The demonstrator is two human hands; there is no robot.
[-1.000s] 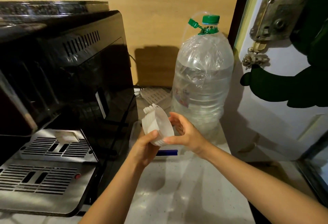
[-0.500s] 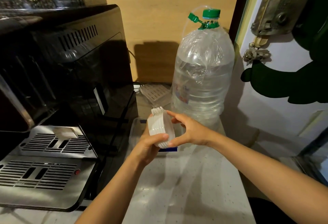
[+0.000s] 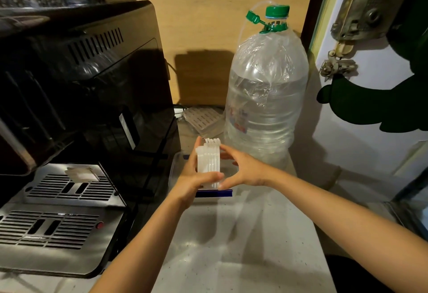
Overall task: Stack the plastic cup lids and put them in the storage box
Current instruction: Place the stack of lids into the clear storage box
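Lids squared up over the box

Coffee machine [image 3: 76,116], black with steel drip grilles, fills the left half of the frame. A large clear water bottle [image 3: 266,98] with a green cap stands right of centre against a tan wall, and a white door with a metal lock plate takes the right edge. The pale speckled counter [image 3: 243,246] runs from the bottom of the frame up between machine and door.

At mid-frame sits the clear storage box [image 3: 174,165], blue-edged at its near side, wedged between the machine and the bottle and mostly hidden by the hands. Above it the stack of lids [image 3: 209,165] stands on edge, its tabs pointing up. The left hand [image 3: 194,176] presses the stack's left face with thumb underneath; the right hand [image 3: 245,167] closes on the other face, so both are grasping the stack.

To finish well, I would keep even pressure from both sides so no lid slips out, then lower the stack straight down into the box, watching the bottle alongside.
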